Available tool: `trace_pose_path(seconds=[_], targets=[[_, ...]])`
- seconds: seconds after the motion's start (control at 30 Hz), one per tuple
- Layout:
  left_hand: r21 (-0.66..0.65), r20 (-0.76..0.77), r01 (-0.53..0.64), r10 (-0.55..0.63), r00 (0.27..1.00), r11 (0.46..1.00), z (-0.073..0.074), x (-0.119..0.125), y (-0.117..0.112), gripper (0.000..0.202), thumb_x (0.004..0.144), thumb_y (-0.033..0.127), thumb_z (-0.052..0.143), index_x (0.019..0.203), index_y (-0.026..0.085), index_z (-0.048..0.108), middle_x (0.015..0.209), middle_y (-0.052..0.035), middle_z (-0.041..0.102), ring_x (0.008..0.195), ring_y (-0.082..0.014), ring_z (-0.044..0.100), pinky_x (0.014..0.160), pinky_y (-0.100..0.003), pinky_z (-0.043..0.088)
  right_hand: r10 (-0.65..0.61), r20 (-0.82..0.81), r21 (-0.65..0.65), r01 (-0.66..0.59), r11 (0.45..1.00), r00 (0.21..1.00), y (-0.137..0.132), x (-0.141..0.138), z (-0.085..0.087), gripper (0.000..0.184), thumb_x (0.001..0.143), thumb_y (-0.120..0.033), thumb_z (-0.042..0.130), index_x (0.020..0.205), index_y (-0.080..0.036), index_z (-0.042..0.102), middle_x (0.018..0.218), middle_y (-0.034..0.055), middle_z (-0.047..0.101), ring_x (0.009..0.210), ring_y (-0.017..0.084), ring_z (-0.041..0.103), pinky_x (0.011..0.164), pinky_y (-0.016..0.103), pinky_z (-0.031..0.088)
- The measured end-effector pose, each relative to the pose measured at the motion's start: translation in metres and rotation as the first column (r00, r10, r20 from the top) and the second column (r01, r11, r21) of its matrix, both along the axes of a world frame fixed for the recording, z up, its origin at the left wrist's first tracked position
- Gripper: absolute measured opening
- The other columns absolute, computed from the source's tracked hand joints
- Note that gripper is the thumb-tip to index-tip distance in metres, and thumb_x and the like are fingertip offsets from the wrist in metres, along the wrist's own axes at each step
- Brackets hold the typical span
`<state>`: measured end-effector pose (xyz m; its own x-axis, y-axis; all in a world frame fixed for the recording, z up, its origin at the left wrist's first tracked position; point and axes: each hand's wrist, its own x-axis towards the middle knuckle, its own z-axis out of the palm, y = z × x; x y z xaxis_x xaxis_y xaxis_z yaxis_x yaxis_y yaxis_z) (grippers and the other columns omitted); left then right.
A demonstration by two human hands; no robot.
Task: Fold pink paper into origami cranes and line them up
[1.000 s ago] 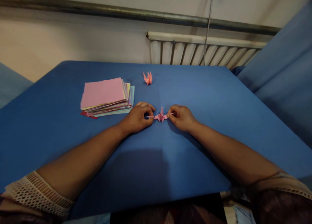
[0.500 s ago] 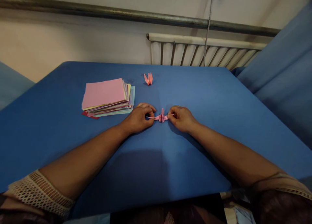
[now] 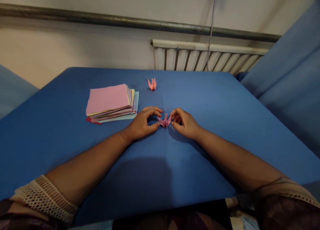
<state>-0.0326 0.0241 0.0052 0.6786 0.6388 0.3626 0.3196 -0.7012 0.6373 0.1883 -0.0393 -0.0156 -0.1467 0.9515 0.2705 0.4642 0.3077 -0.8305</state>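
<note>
A small pink origami crane (image 3: 165,121) stands on the blue tabletop, its two wings slanting up on either side of a central point. On its left is my left hand (image 3: 145,122), thumb and fingers parted, the tips close to the left wing. My right hand (image 3: 185,123) curves in from the other side with a gap between thumb and forefinger, its fingertips beside the right wing. Whether any fingertip still touches the paper is hard to make out. Farther back stands a second paper crane (image 3: 152,84), salmon pink.
A thick stack of coloured paper (image 3: 108,99), pink on top, lies left of my hands, with a red sheet (image 3: 93,120) poking out below. Behind the blue table (image 3: 212,99) are a radiator (image 3: 195,56), a metal pipe (image 3: 120,21) and a hanging cord (image 3: 210,39). A blue curtain (image 3: 292,56) hangs at the right.
Both hands have loosened their pinch on the crane's wings, and the fingers have parted. The wings, earlier stretched out flat to the sides, now angle upward. The view has tilted slightly up.
</note>
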Motion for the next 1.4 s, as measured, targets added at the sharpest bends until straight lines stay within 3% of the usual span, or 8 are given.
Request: trace_pose_path(seconds=[0.27,0.37,0.57,0.8,1.03,1.4], targets=[[-0.026,-0.05,-0.05,0.049,0.998,0.998,0.002,-0.001,0.0,0.017,0.076,0.025,0.063,0.092,0.02,0.062,0.119,-0.0104,0.068,0.118,-0.027,0.059,0.107,-0.049,0.042,-0.136,-0.014,-0.108,0.134,0.985,0.991,0.008,0.006,-0.002,0.014,0.072,-0.012,0.052,0.083,-0.021,0.053,0.066,-0.0054,0.054,0.058,0.011,0.052,0.061,0.026,0.041],[-0.031,-0.06,-0.048,0.046,0.997,0.998,0.001,-0.001,0.001,0.017,0.075,0.028,0.064,0.09,0.02,0.063,0.119,-0.01,0.068,0.118,-0.0274,0.059,0.107,-0.049,0.042,-0.124,-0.031,-0.115,0.119,0.986,0.992,0.007,0.004,-0.002,0.007,0.076,-0.02,0.057,0.082,-0.021,0.054,0.067,-0.0049,0.056,0.059,0.011,0.053,0.061,0.026,0.042],[-0.026,-0.067,-0.021,0.019,0.998,0.999,-0.001,0.0,0.001,0.019,0.077,0.033,0.068,0.09,0.02,0.065,0.119,-0.0103,0.068,0.119,-0.0276,0.058,0.107,-0.049,0.041,-0.034,0.057,-0.078,0.039,0.996,0.998,0.003,-0.002,-0.002,0.019,0.078,-0.035,0.07,0.085,-0.019,0.061,0.076,-0.0009,0.061,0.063,0.011,0.054,0.062,0.026,0.044],[0.014,-0.087,0.023,-0.022,0.996,1.0,-0.004,0.004,0.001,0.015,0.079,0.033,0.067,0.088,0.021,0.069,0.116,-0.0085,0.069,0.12,-0.0266,0.058,0.108,-0.047,0.04,0.027,0.185,0.006,-0.029,1.0,0.982,0.002,-0.002,-0.003,0.003,0.083,-0.021,0.065,0.081,-0.019,0.066,0.076,-0.0011,0.057,0.065,0.011,0.051,0.064,0.026,0.041],[0.022,-0.081,0.007,-0.005,0.997,1.0,-0.003,0.006,-0.001,0.013,0.081,0.032,0.066,0.087,0.021,0.069,0.115,-0.008,0.07,0.118,-0.0251,0.059,0.107,-0.046,0.041,-0.045,0.182,-0.005,0.047,0.999,0.982,0.002,-0.005,-0.004,0.009,0.082,-0.018,0.068,0.076,-0.02,0.061,0.073,-0.0022,0.059,0.063,0.011,0.051,0.063,0.026,0.041],[0.088,-0.084,0.078,-0.07,0.994,0.993,-0.002,0.008,-0.001,0.008,0.085,0.026,0.063,0.084,0.021,0.069,0.106,-0.006,0.072,0.114,-0.0236,0.062,0.106,-0.044,0.041,-0.014,0.238,0.041,0.004,0.999,0.971,0.003,-0.006,-0.001,0.009,0.085,-0.012,0.063,0.08,-0.019,0.065,0.08,0.0013,0.064,0.073,0.013,0.057,0.071,0.027,0.042]])
